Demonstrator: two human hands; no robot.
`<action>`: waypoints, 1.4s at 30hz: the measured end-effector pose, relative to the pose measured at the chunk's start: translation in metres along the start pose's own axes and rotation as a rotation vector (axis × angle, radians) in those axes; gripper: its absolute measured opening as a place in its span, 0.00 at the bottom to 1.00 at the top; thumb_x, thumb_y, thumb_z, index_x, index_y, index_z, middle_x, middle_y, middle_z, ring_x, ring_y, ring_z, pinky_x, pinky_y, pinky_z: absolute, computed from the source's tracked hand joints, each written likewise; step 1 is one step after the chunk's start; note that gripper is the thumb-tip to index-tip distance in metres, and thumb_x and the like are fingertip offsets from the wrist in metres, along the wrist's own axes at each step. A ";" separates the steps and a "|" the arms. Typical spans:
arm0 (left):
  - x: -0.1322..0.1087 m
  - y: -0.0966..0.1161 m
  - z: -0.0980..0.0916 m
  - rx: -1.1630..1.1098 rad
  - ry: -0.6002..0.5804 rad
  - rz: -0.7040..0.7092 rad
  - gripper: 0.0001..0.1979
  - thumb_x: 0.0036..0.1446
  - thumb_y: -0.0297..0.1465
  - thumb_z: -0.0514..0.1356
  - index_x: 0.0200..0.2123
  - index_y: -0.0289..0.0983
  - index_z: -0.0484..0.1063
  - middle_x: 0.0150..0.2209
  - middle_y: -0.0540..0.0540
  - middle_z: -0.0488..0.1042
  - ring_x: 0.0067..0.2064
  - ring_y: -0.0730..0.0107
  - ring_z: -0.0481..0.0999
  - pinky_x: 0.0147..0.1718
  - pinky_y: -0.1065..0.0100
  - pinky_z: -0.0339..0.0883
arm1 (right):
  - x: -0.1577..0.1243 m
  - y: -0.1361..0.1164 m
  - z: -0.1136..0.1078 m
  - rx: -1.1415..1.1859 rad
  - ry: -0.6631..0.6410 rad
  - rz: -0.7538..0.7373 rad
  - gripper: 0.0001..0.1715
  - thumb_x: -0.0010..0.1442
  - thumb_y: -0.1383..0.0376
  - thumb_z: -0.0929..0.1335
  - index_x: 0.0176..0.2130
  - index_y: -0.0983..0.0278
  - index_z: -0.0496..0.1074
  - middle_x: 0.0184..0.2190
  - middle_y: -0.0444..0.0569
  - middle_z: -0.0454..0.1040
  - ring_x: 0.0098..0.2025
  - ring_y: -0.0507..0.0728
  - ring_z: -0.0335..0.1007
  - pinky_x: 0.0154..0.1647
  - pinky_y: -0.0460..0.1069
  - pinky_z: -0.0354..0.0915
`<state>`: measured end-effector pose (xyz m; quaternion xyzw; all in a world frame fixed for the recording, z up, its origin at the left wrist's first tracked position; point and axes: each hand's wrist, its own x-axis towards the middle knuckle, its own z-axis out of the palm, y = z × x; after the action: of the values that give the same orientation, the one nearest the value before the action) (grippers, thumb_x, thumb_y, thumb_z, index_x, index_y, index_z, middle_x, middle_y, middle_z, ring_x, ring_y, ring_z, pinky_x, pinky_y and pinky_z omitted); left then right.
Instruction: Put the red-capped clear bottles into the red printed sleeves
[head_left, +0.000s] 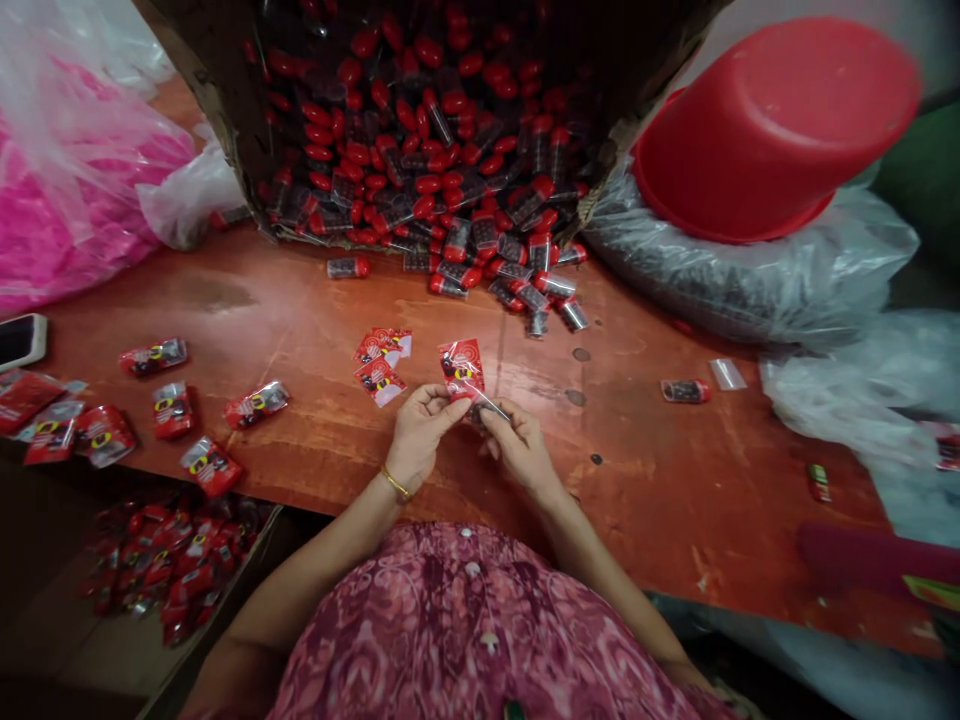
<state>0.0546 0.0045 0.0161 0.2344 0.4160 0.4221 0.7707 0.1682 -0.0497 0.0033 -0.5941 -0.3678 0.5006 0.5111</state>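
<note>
My left hand (421, 428) pinches the lower edge of a red printed packet (461, 366) that stands up above the table. Close beside it, my right hand (517, 440) has its fingers closed on a small clear, dark-filled container (489, 408) at the packet's bottom end. Whether the container is partly inside the packet cannot be made out. Just left of my hands lie several loose red printed packets (381, 372). Filled red packets (257, 404) are scattered on the table further left.
A torn cardboard box (217, 120) spills small red-capped containers (457, 240) onto the wooden table (645, 480). A red bucket (780, 130) rests upside down on a plastic bag (750, 290) at right. A phone (22, 342) lies far left; a lower box holds filled packets (169, 560).
</note>
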 end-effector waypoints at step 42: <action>0.009 0.007 0.002 -0.021 -0.022 0.045 0.11 0.37 0.34 0.68 0.24 0.35 0.74 0.22 0.51 0.73 0.26 0.75 0.71 0.28 0.73 0.65 | 0.008 0.004 0.030 0.150 0.019 -0.055 0.19 0.52 0.50 0.67 0.32 0.61 0.60 0.13 0.32 0.58 0.12 0.45 0.52 0.14 0.42 0.56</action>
<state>0.0556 0.0158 0.0176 0.2402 0.3978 0.4410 0.7678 0.1403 -0.0354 -0.0015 -0.5486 -0.3403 0.5070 0.5712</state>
